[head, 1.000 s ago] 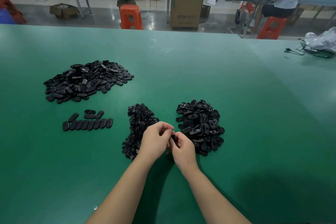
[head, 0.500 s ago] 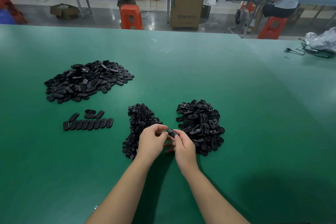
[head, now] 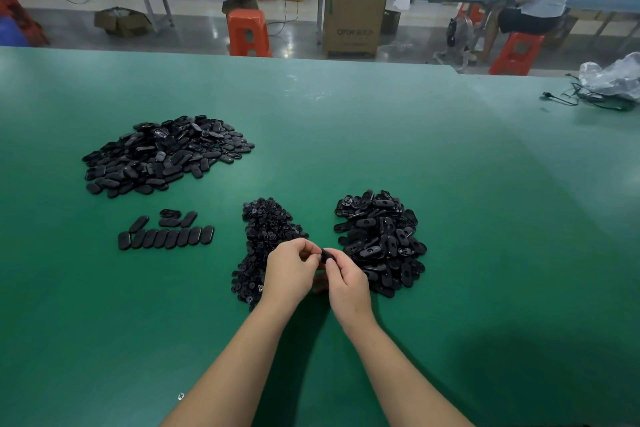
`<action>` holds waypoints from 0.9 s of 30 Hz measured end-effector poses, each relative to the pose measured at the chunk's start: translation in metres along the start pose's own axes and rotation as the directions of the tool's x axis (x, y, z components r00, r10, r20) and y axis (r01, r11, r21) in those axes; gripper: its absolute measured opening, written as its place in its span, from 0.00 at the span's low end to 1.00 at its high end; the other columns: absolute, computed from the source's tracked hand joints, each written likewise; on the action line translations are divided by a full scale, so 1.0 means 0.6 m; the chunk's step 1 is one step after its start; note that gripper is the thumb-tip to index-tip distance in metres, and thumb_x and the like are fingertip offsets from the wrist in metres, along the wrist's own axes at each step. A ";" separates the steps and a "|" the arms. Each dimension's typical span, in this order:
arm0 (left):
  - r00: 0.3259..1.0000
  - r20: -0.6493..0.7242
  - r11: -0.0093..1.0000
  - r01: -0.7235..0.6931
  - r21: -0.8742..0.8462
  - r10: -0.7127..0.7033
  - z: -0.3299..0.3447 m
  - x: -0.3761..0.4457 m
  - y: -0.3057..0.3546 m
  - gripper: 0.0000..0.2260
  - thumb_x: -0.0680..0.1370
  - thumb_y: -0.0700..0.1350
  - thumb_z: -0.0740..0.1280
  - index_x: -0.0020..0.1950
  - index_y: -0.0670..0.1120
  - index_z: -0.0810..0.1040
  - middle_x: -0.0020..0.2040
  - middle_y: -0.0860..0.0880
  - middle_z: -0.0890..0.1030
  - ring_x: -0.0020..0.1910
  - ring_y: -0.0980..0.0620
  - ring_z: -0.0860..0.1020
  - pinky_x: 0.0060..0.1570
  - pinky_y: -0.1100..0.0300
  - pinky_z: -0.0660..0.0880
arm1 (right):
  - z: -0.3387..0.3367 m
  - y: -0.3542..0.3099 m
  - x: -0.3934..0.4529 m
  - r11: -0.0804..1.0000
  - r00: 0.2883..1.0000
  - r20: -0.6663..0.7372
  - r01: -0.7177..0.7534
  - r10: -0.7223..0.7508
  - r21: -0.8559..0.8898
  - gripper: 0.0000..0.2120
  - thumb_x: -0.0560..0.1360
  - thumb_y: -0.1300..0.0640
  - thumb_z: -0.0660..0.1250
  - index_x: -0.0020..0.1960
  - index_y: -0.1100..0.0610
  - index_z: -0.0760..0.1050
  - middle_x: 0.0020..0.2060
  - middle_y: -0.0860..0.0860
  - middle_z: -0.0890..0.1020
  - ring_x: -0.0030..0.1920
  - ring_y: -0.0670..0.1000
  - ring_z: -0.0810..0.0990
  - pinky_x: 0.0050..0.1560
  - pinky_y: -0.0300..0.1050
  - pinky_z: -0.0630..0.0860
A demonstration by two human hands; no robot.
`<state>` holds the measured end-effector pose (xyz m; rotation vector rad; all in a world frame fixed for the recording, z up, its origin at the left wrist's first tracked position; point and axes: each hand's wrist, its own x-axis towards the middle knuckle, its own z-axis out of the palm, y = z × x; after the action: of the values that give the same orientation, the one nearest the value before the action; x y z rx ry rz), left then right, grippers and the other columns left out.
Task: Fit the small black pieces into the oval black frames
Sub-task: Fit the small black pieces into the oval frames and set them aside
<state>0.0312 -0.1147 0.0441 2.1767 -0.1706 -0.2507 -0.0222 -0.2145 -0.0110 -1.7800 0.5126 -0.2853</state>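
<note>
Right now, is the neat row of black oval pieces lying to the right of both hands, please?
No, the row of black oval pieces lies left of both hands.

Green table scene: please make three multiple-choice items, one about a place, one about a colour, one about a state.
1. Where does the neat row of oval parts lie?
A. left of the hands
B. right of the hands
C. on the floor

2. What colour is the nearest empty stool?
A. blue
B. orange
C. white

3. What do the hands do?
A. rest flat
B. hold one black part together
C. hang off the table

Answers: 1 A, the row lies left of the left hand. 2 B, the stool is orange. 3 B, the right hand and the left pinch the black part.
</note>
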 end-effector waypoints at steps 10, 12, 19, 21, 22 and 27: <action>1.000 0.014 0.998 -0.026 0.063 0.026 -0.003 -0.001 0.005 0.07 0.77 0.40 0.70 0.41 0.51 0.82 0.37 0.55 0.83 0.38 0.57 0.80 0.37 0.66 0.73 | -0.004 -0.004 -0.003 1.000 1.000 0.013 0.026 -0.026 -0.008 0.12 0.83 0.60 0.60 0.56 0.50 0.82 0.41 0.45 0.86 0.41 0.45 0.84 0.47 0.50 0.81; 1.000 0.002 0.996 -0.031 0.084 0.031 -0.002 0.000 0.004 0.07 0.76 0.41 0.72 0.40 0.52 0.81 0.36 0.54 0.82 0.38 0.56 0.80 0.35 0.67 0.71 | -0.004 -0.005 -0.004 0.999 0.999 0.023 0.029 -0.030 0.019 0.14 0.83 0.61 0.60 0.52 0.46 0.81 0.40 0.44 0.86 0.37 0.43 0.83 0.44 0.48 0.81; 0.999 0.043 0.999 0.003 0.034 -0.005 -0.012 0.014 -0.008 0.07 0.72 0.46 0.78 0.47 0.50 0.83 0.43 0.54 0.83 0.44 0.54 0.80 0.44 0.61 0.74 | -0.001 0.001 -0.004 0.981 0.998 0.050 -0.033 0.024 0.191 0.15 0.84 0.64 0.57 0.51 0.51 0.79 0.32 0.49 0.81 0.32 0.50 0.77 0.34 0.49 0.76; 0.998 0.067 1.000 0.015 -0.001 -0.014 -0.011 0.015 -0.011 0.06 0.71 0.47 0.79 0.41 0.51 0.82 0.37 0.54 0.83 0.35 0.56 0.78 0.37 0.62 0.72 | -0.001 0.001 -0.004 0.984 0.999 0.047 -0.031 0.023 0.175 0.15 0.84 0.63 0.56 0.52 0.49 0.78 0.31 0.48 0.81 0.30 0.49 0.77 0.34 0.49 0.76; 0.998 0.070 1.000 0.013 -0.015 -0.012 -0.010 0.015 -0.013 0.06 0.71 0.47 0.79 0.40 0.50 0.82 0.35 0.54 0.83 0.33 0.57 0.76 0.34 0.63 0.71 | -0.001 0.001 -0.004 0.987 0.999 0.041 -0.026 0.020 0.162 0.15 0.84 0.63 0.57 0.53 0.47 0.78 0.32 0.47 0.81 0.30 0.48 0.77 0.34 0.49 0.76; 0.995 0.097 0.995 0.029 -0.096 -0.020 -0.007 0.013 -0.021 0.04 0.74 0.45 0.76 0.40 0.52 0.85 0.34 0.54 0.84 0.27 0.57 0.75 0.34 0.60 0.74 | -0.002 0.001 -0.002 0.997 1.000 0.006 0.027 -0.027 0.072 0.10 0.83 0.59 0.61 0.53 0.46 0.77 0.38 0.48 0.83 0.36 0.50 0.79 0.40 0.53 0.79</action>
<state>0.0402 -0.1060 0.0351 2.0723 -0.1822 -0.3705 -0.0236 -0.2151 -0.0113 -1.7186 0.4684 -0.3128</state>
